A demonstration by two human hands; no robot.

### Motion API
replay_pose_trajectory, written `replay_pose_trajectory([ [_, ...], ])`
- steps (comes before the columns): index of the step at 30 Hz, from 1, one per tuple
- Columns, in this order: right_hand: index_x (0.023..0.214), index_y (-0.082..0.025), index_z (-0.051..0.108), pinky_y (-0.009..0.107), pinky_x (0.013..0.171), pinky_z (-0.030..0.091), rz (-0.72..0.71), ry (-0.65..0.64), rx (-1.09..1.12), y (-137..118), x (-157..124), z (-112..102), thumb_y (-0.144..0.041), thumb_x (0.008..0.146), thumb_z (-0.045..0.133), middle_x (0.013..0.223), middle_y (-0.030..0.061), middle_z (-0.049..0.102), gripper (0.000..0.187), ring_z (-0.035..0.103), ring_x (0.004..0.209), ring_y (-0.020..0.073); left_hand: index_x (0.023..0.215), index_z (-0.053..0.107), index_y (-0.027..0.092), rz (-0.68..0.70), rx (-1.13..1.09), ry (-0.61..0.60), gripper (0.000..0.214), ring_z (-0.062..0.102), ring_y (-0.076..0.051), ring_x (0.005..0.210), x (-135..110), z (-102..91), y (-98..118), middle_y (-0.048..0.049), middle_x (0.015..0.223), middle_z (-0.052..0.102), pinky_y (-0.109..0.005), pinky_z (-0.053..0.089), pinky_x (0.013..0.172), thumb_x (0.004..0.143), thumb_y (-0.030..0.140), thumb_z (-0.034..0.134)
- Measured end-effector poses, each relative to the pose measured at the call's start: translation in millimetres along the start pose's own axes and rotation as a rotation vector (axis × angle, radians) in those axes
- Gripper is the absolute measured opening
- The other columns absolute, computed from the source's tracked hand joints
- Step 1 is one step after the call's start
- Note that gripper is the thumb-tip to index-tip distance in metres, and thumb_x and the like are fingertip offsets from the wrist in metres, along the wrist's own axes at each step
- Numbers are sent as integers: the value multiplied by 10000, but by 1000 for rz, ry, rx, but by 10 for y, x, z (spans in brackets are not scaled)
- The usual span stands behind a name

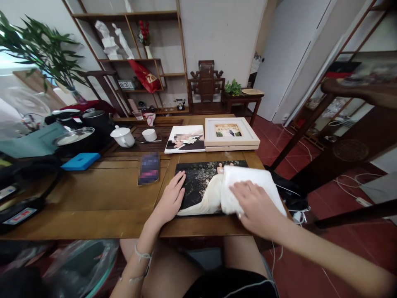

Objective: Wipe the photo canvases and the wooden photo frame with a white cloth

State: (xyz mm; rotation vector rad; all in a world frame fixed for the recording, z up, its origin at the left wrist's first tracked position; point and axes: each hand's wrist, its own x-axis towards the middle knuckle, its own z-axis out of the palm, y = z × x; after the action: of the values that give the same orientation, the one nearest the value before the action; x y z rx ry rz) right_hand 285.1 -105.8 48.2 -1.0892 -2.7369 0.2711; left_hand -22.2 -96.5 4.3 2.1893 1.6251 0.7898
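Head view shows a dark rectangular photo panel (201,188) on a brown wooden table (108,198), between 5 and 6 o'clock from centre. The left hand (169,199) rests on its 9 o'clock edge, fingers slightly spread; the right hand (259,207) lies on a folded white cloth (266,180) at 3 o'clock, fingers close together, thumb grip unclear. Wiping seems under way; how much is done or left cannot be told. At 10 o'clock, a lidded white porcelain cup (122,137) hides its contents; at 8 o'clock, a teal-rimmed bin (109,271) holds a clear plastic liner (70,269)
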Motion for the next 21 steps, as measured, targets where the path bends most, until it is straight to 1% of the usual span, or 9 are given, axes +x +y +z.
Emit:
replay_pose_trajectory([
  [3, 1262, -210, 529, 563, 1012, 328, -59, -103, 46, -397, -165, -107, -248, 680, 614, 1226, 129, 559, 589, 449, 1145, 359, 1468, 311, 215, 17, -12, 21, 488, 232, -231, 1438, -12, 9, -10, -94, 1550, 282, -486, 211, 1172, 988, 303, 291],
  [5, 1248, -200, 542, 540, 1028, 318, -100, -94, 87, -420, -94, -149, -253, 666, 621, 1245, 133, 540, 590, 430, 1176, 347, 1469, 309, 232, 16, -19, 27, 486, 233, -228, 1439, -18, 15, -19, -82, 1552, 281, -482, 209, 1174, 989, 306, 295],
  [7, 1251, -208, 552, 524, 1049, 299, -118, -32, 106, -227, 87, -137, -221, 665, 610, 1292, 133, 505, 588, 393, 1232, 332, 1467, 316, 229, 11, -23, 27, 485, 234, -226, 1439, -21, 19, -25, -82, 1550, 286, -476, 211, 1175, 989, 310, 298],
  [10, 1262, -206, 557, 538, 1066, 265, -95, 89, 74, 300, 414, -60, -204, 688, 591, 1342, 143, 464, 575, 363, 1267, 322, 1461, 328, 227, 14, -30, 32, 481, 233, -221, 1440, -25, 19, -22, -84, 1547, 295, -472, 212, 1176, 989, 314, 302],
  [12, 1259, -181, 553, 549, 1067, 259, -24, 171, 12, 634, 575, -15, -239, 737, 567, 1354, 151, 456, 525, 359, 1269, 327, 1460, 331, 226, 13, -33, 33, 479, 233, -219, 1440, -29, 13, -9, -85, 1546, 295, -473, 210, 1177, 990, 315, 299],
  [14, 1220, -154, 562, 542, 1052, 290, 45, 233, -34, 835, 642, -3, -278, 784, 530, 1339, 161, 465, 455, 365, 1257, 335, 1458, 334, 214, 3, -34, 30, 480, 236, -220, 1438, -32, 4, 8, -93, 1546, 292, -476, 211, 1176, 990, 314, 295],
  [15, 1193, -151, 569, 536, 1041, 311, 64, 245, -44, 867, 634, -12, -293, 795, 518, 1316, 161, 479, 425, 374, 1244, 340, 1456, 336, 207, -2, -34, 29, 481, 239, -222, 1437, -32, 0, 16, -97, 1545, 293, -479, 214, 1175, 989, 312, 293],
  [18, 1116, -182, 592, 531, 1000, 360, 36, 186, -31, 678, 460, -89, -293, 778, 533, 1214, 140, 531, 360, 421, 1176, 345, 1453, 343, 207, -5, -32, 28, 479, 247, -228, 1435, -24, -10, 31, -97, 1542, 300, -489, 223, 1170, 987, 302, 291],
  [21, 1054, -210, 607, 522, 977, 377, -60, 46, 27, 211, 170, -207, -226, 738, 553, 1178, 120, 540, 322, 450, 1132, 327, 1454, 344, 221, 9, -29, 40, 478, 260, -231, 1430, -14, -8, 26, -89, 1537, 314, -492, 230, 1169, 984, 293, 299],
])
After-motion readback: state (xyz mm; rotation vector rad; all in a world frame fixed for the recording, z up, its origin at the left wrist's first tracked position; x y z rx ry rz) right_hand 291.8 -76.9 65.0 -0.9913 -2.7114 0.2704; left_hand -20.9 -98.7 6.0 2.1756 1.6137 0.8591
